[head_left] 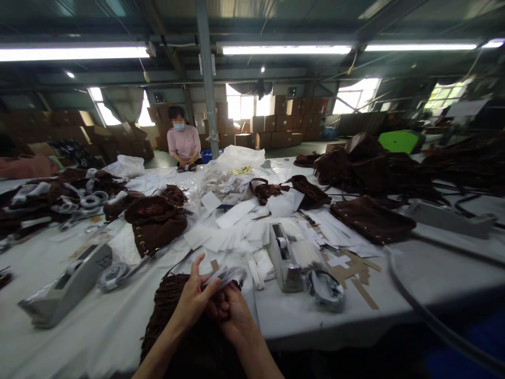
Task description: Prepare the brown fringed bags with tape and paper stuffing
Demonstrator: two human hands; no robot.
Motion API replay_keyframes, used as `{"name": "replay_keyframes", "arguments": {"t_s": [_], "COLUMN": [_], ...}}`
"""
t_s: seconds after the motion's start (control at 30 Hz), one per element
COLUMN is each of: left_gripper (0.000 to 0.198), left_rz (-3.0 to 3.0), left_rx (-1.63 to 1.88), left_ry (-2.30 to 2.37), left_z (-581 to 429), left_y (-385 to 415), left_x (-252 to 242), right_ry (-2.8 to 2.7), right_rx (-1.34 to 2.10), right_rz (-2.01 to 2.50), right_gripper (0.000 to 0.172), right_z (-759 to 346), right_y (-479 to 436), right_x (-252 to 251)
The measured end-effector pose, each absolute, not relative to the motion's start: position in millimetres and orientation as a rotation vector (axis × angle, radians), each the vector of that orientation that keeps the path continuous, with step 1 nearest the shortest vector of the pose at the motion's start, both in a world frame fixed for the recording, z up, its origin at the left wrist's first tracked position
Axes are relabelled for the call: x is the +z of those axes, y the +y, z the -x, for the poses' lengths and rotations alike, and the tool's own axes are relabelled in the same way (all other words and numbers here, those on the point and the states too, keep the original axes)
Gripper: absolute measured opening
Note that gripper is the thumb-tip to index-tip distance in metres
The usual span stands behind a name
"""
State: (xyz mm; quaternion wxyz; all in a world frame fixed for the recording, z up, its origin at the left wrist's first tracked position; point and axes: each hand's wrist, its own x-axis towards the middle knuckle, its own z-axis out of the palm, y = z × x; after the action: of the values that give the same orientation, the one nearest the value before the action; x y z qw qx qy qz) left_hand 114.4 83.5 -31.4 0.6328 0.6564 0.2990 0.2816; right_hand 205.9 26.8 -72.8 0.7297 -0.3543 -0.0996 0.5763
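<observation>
I see the fingers of my left hand (194,292) and right hand (236,315) clamped on a clear-wrapped bundle (229,275), over the brown fringed bag (168,295) at the desk's (98,337) near edge.

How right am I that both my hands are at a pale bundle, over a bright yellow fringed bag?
The colour is wrong: the head view shows a dark brown fringed bag. Your left hand and right hand are at the pale bundle.
</observation>
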Motion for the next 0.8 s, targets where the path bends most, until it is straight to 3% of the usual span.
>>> {"name": "replay_keyframes", "arguments": {"t_s": [0.07,0.2,0.27,0.37,0.5,0.57,0.67,0.8], "left_gripper": [0.09,0.046,0.039,0.036,0.035,0.034,0.032,0.032], "left_rz": [-1.474,-1.494,-1.479,-1.359,-1.23,-1.213,-1.207,-1.219], "left_rx": [0.62,0.514,0.52,0.537,0.525,0.5,0.465,0.409], "left_ry": [0.693,0.664,0.654,0.667,0.675,0.645,0.632,0.696], "left_z": [-112.5,-110.4,-110.1,-109.1,-106.4,-105.1,-103.6,-102.4], "left_y": [85.4,90.5,93.4,97.8,100.9,100.7,99.4,101.1], "left_x": [-31.7,-34.6,-36.2,-36.8,-31.9,-27.6,-21.6,-16.0], "right_ry": [-0.239,-0.405,-0.486,-0.519,-0.626,-0.753,-0.958,-1.225], "right_rx": [1.278,1.195,1.106,0.985,0.944,0.84,0.484,0.019], "right_rz": [0.753,0.919,1.034,1.092,0.978,1.054,1.278,1.393], "right_gripper": [0.033,0.033,0.032,0.03,0.042,0.033,0.013,0.017], "right_z": [-207.6,-211.8,-212.5,-210.6,-207.5,-208.5,-214.3,-226.4], "right_y": [25.1,21.6,19.4,12.9,-0.2,-5.3,-8.8,-6.6], "right_x": [-72.1,-68.5,-65.9,-60.6,-52.2,-49.6,-48.3,-44.5]}}
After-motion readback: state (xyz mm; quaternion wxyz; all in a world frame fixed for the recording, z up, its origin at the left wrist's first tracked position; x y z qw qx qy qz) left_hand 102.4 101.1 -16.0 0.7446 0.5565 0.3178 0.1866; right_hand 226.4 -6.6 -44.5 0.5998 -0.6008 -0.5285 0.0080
